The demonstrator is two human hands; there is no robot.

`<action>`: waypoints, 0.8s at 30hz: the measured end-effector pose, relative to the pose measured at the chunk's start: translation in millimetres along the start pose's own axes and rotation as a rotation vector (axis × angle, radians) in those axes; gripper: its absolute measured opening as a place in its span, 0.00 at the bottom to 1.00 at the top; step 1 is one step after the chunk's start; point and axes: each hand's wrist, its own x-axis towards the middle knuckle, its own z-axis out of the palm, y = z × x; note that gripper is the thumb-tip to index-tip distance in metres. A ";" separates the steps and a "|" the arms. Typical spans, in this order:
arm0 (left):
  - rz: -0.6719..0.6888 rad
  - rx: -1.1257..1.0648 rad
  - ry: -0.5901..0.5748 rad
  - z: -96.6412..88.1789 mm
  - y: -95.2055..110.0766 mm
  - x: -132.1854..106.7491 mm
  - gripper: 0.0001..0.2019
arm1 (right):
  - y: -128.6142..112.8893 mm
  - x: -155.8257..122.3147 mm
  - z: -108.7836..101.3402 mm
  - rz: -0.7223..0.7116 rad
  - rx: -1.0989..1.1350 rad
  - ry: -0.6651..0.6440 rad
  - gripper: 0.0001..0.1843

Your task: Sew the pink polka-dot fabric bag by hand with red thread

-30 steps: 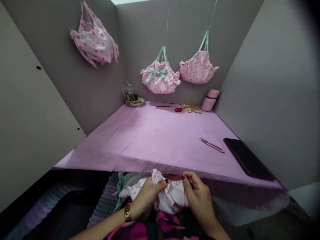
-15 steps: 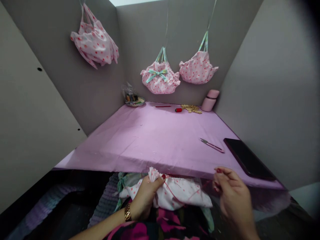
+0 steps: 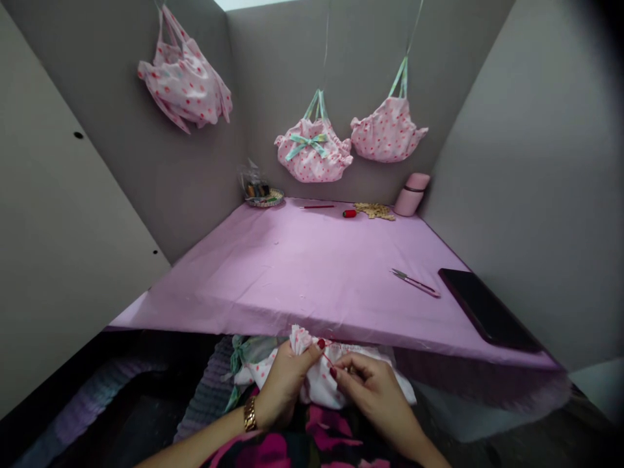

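"Fingers?"
"Left hand [image 3: 283, 378] pinches the dotted cloth [image 3: 319, 388], near centre, its fingertips partly hidden. Right hand [image 3: 375, 388] curls beside red thread [image 3: 328, 358]; its grip, I can't tell."
"Far left?"
"Clear bag [image 3: 250, 174], contents blurred, any label too small to read."

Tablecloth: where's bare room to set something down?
Widest: cloth middle and left, between dish, snips and front edge; only tiny scraps there. Also between red spool and snips. Crowded: back right, beige pieces beside pink bottle; right, snips near black device; below front edge, left hand and right hand at dotted fabric.
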 end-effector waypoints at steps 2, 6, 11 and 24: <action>0.000 0.012 -0.001 0.0 0.6 0.1 0.12 | 1.3 -0.4 -1.5 -0.014 0.056 -0.030 0.13; 0.021 0.008 -0.012 1.6 0.9 -0.5 0.10 | 4.0 -3.8 -9.7 0.055 0.354 -0.150 0.14; 0.015 -0.044 -0.044 0.6 -0.6 -2.5 0.09 | 0.1 -10.3 -19.8 0.115 0.651 -0.183 0.15; -0.009 -0.100 -0.052 -0.6 -0.9 -4.0 0.07 | 8.7 -51.4 -73.9 -0.118 0.831 -0.125 0.19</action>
